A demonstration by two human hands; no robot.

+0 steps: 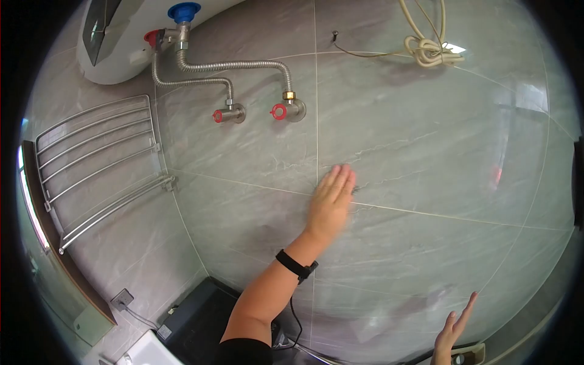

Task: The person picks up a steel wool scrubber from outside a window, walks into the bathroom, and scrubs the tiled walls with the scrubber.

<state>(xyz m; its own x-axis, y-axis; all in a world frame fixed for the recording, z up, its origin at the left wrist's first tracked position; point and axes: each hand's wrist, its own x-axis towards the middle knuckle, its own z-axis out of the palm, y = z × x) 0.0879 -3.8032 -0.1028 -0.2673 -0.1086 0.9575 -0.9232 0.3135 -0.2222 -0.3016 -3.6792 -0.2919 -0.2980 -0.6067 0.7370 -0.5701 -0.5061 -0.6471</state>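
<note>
My left hand (331, 204) is stretched out flat at the grey tiled wall (395, 158), near where the light joint lines cross. Its fingers are straight, and I see no object in it. A small dark mark (355, 190) on the wall shows just beside the fingers. Around the left wrist is a black watch (296, 266). My right hand (451, 331) is raised at the lower right, thumb apart from the fingers, holding nothing visible. Whether it touches the wall I cannot tell.
Two red-handled valves (278, 112) with braided hoses (237, 65) lead up to a white water heater (115, 61). Coiled cable (429, 53) hangs top right. A metal towel rack (100, 152) is on the left wall, above a socket (122, 298) and a black appliance (198, 313).
</note>
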